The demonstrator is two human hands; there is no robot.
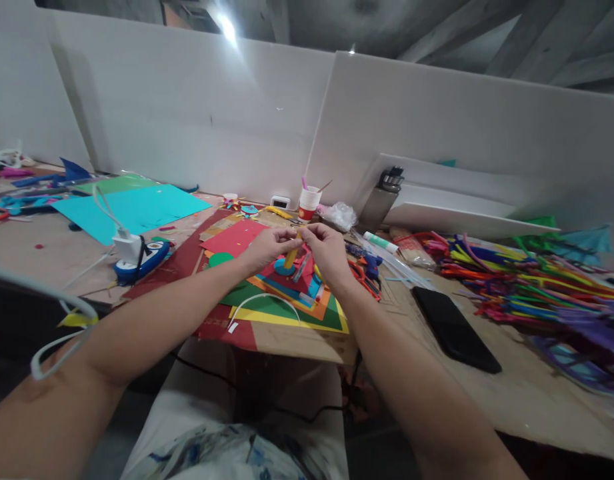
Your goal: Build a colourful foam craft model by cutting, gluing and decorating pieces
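Note:
My left hand point(275, 247) and my right hand point(327, 248) meet over the middle of the work surface, fingertips pinched together. Between them they hold a narrow yellow strip point(291, 257), which looks like paper and hangs downward. Just below it lies a small blue disc point(283, 267). Under both hands is a stack of coloured sheets, with a red sheet point(239, 239), a green sheet point(254, 301) and a yellow edge showing. A green disc point(221, 259) lies left of my left hand. Scissors with red handles point(365, 280) rest beside my right wrist.
A black phone point(455, 328) and many pipe cleaners point(524, 283) lie on the right. Behind stand a paper cup point(309, 203) and a dark bottle point(381, 199). Leftward are a turquoise sheet point(137, 212) and a blue power strip point(143, 262) with a white plug and cable.

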